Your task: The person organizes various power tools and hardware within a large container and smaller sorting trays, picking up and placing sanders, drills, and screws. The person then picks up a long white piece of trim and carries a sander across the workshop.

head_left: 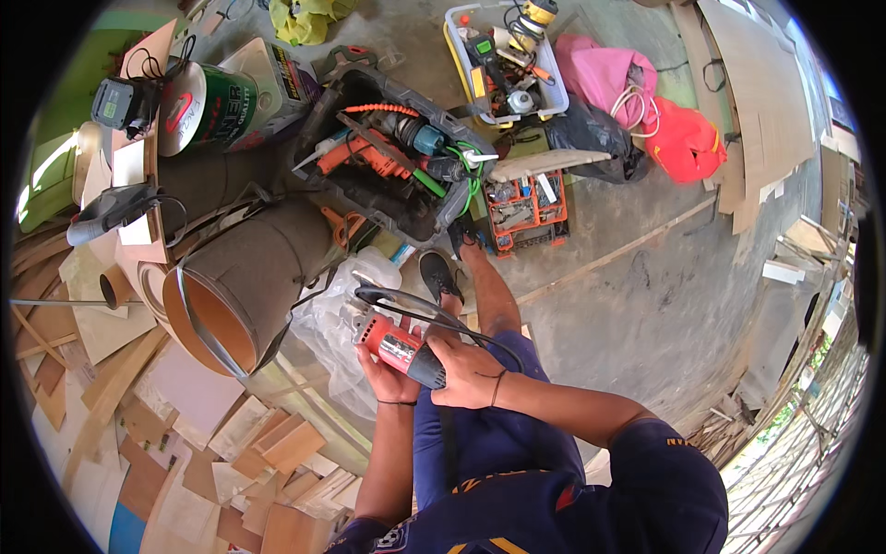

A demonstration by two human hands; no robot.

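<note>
A red corded power tool (399, 347) with a black rear end and a bare metal front lies across both my hands, above my lap. Its shape resembles a small router or grinder, but I cannot tell which. My left hand (380, 379) cups the red body from below, close to the metal front. Wrapped round the black end is my right hand (464, 371), its thumb along the top. The black cord (434, 312) loops from the front side back over my right wrist. Crumpled clear plastic (337, 337) lies on the floor beyond my left hand.
Ahead stands an open black tool case (383, 208) full of power tools, beside an orange parts organizer (526, 212). A clear bin (508, 65) of tools sits farther back. A large brown cardboard drum (254, 272) and scattered wood offcuts (286, 443) are at left.
</note>
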